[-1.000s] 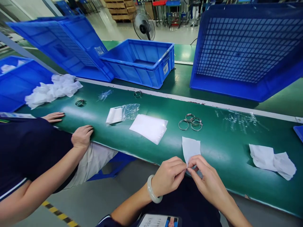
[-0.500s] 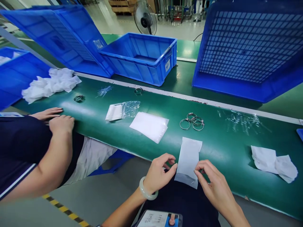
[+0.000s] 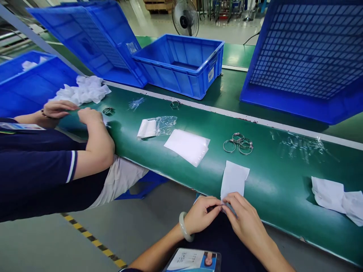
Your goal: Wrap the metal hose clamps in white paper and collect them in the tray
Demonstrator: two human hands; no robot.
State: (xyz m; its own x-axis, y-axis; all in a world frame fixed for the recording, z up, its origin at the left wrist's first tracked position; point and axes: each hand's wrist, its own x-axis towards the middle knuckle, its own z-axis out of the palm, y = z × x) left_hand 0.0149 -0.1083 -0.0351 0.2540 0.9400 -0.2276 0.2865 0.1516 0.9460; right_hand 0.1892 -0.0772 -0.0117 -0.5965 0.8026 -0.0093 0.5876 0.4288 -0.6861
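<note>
A flat white bag (image 3: 234, 177) lies over the front edge of the green table, its far end flat on the surface. At its near end, my left hand (image 3: 203, 214) pinches the left corner from the left, thumb and fingers pressed together. My right hand (image 3: 244, 215) reaches in from the right with its fingers closed on the same near edge, and the fingertips of both hands meet there. My right fingers hide part of the bag's lower end. Beyond the bag are several thin metal rings (image 3: 229, 146), lying together.
Left of the rings is a stack of flat white bags (image 3: 185, 145) beside a clear plastic packet (image 3: 166, 125). Clear plastic pieces (image 3: 303, 145) and a crumpled white bag (image 3: 327, 192) lie right. Blue crates (image 3: 181, 79) stand behind. A co-worker's hands (image 3: 92, 115) are at the left.
My hands have come together and closed on the bag's near end; before, they were at its two sides. The co-worker's hands have risen and parted. The view has shifted slightly.
</note>
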